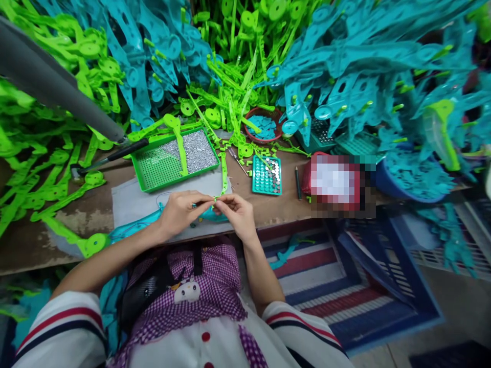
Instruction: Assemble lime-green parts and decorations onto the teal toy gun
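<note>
Both hands meet over the grey sheet near the table's front edge. My left hand [187, 209] is closed, its thumb and fingertips pinching the near end of a light green plastic part [224, 176]. Against the same end, my right hand [238, 209] is closed in a pinch too. The green part stretches away from the fingertips toward the back. Beneath the hands lies a long teal plastic piece [132, 225], partly hidden by my left forearm.
A green tray [153, 168] of small metal pieces, a teal tray [266, 190] of small discs, a screwdriver [238, 162], a dark pencil [298, 183] and a red box [307, 176] lie on the table. Green and teal parts are heaped behind. A blue crate [416, 301] stands at right.
</note>
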